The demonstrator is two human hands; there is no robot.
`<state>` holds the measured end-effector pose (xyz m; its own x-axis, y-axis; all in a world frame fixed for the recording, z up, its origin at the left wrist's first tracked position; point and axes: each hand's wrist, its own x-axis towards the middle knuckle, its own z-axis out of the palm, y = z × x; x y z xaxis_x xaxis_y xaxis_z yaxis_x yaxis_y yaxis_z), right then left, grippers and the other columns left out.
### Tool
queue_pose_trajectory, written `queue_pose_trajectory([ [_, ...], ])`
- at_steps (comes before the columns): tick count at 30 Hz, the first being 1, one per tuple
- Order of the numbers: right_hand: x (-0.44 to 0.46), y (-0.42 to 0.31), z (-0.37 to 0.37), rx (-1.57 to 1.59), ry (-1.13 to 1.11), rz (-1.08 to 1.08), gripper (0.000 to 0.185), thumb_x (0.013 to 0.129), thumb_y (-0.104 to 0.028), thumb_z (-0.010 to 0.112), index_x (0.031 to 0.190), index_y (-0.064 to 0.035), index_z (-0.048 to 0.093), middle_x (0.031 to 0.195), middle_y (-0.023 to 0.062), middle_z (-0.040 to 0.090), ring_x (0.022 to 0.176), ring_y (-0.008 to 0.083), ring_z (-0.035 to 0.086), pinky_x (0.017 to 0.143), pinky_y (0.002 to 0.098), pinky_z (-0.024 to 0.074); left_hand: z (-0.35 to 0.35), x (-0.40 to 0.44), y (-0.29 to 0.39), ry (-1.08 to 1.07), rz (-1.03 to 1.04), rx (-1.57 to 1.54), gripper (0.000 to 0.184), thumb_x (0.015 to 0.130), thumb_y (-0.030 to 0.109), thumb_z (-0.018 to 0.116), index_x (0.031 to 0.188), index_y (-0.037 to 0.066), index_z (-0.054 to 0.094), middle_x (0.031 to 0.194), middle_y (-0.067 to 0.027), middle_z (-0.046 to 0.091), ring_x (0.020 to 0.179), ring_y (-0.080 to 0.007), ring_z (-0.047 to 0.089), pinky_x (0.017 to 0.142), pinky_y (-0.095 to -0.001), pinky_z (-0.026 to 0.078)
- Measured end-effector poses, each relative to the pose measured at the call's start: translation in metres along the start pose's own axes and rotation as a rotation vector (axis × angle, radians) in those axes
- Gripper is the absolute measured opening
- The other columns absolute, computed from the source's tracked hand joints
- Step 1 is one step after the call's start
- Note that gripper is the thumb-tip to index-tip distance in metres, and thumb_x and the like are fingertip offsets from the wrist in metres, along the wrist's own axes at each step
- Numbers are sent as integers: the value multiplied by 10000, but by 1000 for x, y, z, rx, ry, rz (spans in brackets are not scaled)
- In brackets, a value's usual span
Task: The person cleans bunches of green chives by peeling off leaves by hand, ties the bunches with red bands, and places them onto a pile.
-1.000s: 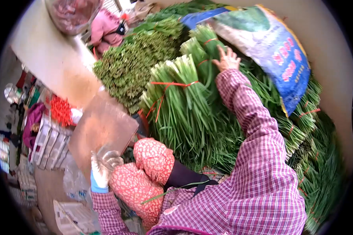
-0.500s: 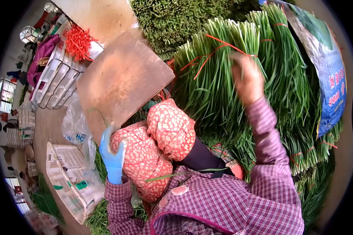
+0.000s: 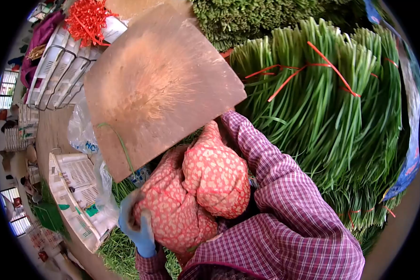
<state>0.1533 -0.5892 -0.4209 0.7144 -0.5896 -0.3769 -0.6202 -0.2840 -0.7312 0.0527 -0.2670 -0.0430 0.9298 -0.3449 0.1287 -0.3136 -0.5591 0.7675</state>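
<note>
My left hand [image 3: 142,231], in a blue glove with dark, dirty fingertips, rests beside the red patterned cloth [image 3: 172,200] over my knees. Its thumb and fingers are apart and nothing shows in them. My right forearm reaches forward past my knee, and my right hand [image 3: 228,112] is almost wholly hidden at the near edge of the brown board [image 3: 205,70]. What it touches cannot be seen. On the right stand bundles of long green chives [image 3: 308,102], bound with red ties [image 3: 329,65]. A single green leaf [image 3: 121,142] lies on the board's left side.
A clump of red ties [image 3: 86,23] sits at the upper left by stacked white crates [image 3: 56,65]. Another white crate [image 3: 74,186] lies lower left beside clear plastic [image 3: 81,126]. Loose green leaves [image 3: 121,256] cover the floor. More cut stalks [image 3: 266,18] are piled behind.
My right hand has left the tied chives on the right and come down and left, to the board's near edge. The view has shifted; my left hand stays by my knee.
</note>
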Motion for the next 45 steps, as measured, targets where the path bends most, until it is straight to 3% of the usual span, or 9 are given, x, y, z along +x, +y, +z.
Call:
queue_pose_trajectory([
  [14, 15, 17, 33, 314, 111, 99, 228, 862, -255, 598, 1015, -90, 633, 849, 101, 646, 777, 252, 616, 685, 365, 510, -4, -7, 4, 36, -66, 69, 448, 835, 255, 616, 1168, -38, 554, 1088, -180, 597, 955, -256, 592, 894, -375, 438],
  [22, -50, 13, 7, 1007, 415, -242, 210, 886, -254, 606, 1010, -84, 611, 784, 51, 643, 695, 202, 609, 620, 331, 512, -4, -15, -7, 158, -79, -73, 410, 826, 175, 603, 1157, -62, 550, 1102, -164, 604, 991, -244, 588, 915, -367, 438],
  [23, -86, -6, -33, 1142, 90, 100, 185, 904, -245, 604, 1013, -102, 557, 764, -13, 561, 700, 103, 526, 562, 262, 466, -6, -18, -15, 177, -71, -87, 408, 858, 194, 587, 1174, -60, 541, 1132, -168, 599, 1032, -248, 579, 939, -361, 426],
  [26, -139, -24, -79, 1128, 193, 7, 215, 918, -267, 570, 1073, -123, 531, 1009, 12, 604, 792, 100, 556, 595, 260, 489, -3, -23, -24, 345, -51, -117, 415, 899, 225, 555, 1203, -56, 524, 1164, -178, 588, 1079, -253, 562, 969, -366, 410],
  [29, -184, -44, -129, 1146, 287, -181, 136, 927, -218, 550, 1024, -128, 519, 1006, 19, 603, 805, 103, 558, 596, 259, 507, -10, -35, -40, 489, -61, -247, 443, 936, 253, 508, 1252, -57, 491, 1180, -189, 579, 1118, -250, 544, 991, -373, 399],
  [33, -244, -124, -209, 955, 426, -507, 124, 922, -172, 553, 970, -61, 526, 854, 41, 581, 623, 73, 491, 573, 217, 416, -49, -69, -92, 611, -155, -193, 378, 949, 242, 490, 1209, -27, 547, 1112, -158, 604, 1049, -228, 561, 943, -356, 439],
  [36, -257, -199, -237, 865, 289, -720, 172, 931, -218, 549, 967, -50, 546, 800, 19, 555, 609, 61, 477, 548, 201, 390, -84, -92, -134, 691, -305, -167, 379, 934, 290, 528, 1185, 10, 571, 1095, -133, 611, 1024, -217, 574, 927, -345, 453],
  [39, -229, -271, -225, 997, 40, -815, 182, 925, -183, 580, 1007, -23, 551, 823, 19, 567, 612, 69, 494, 553, 196, 411, -104, -110, -160, 762, -483, -407, 447, 921, 321, 551, 1227, -4, 524, 1152, -121, 586, 1058, -219, 557, 912, -358, 453],
  [45, -112, -334, -150, 727, -45, -681, 242, 878, -205, 660, 1032, -44, 564, 915, 48, 649, 721, 104, 613, 590, 241, 513, -114, -115, -220, 656, -626, -825, 696, 861, 446, 606, 1349, -4, 397, 1292, -193, 498, 1154, -283, 516, 985, -422, 414],
])
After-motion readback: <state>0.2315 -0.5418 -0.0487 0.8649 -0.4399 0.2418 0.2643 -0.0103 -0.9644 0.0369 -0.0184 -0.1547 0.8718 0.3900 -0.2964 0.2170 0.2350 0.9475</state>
